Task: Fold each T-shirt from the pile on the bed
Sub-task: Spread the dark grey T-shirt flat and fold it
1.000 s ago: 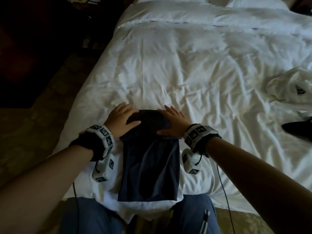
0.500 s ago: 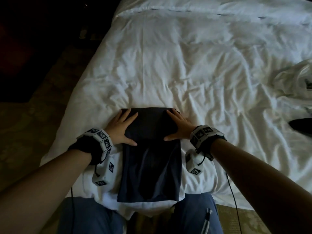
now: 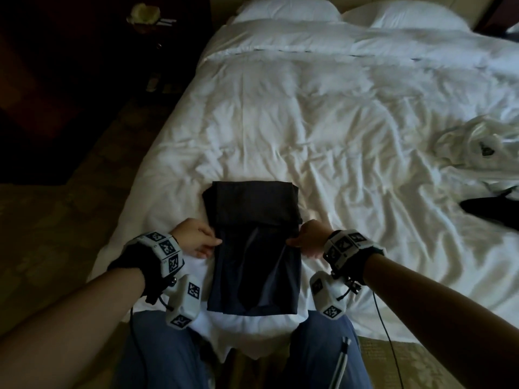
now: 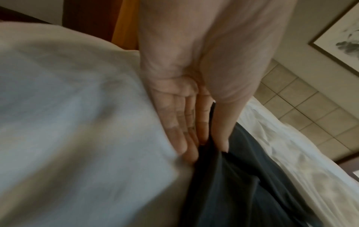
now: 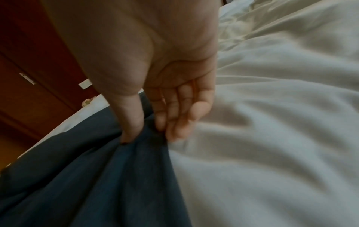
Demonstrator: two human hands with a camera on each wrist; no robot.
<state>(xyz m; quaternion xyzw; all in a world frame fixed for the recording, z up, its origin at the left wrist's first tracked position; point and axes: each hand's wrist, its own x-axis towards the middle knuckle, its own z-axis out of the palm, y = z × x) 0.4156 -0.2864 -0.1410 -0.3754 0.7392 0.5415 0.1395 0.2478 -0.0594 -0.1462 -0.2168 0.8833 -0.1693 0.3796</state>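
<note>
The dark T-shirt (image 3: 254, 248), narrowed to a strip with its far end folded over, lay at the near edge of the bed (image 3: 323, 122). A second earlier I had both palms flat on that far fold; now my left hand (image 3: 193, 238) and right hand (image 3: 310, 240) had slid back and pinched the strip's side edges at mid-length, probably for the next fold. The unfolded pile (image 3: 483, 153) waited near the right edge.

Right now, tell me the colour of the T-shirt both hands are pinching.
Dark navy blue T-shirt, plain with no visible print; clearest in the right wrist view.
</note>
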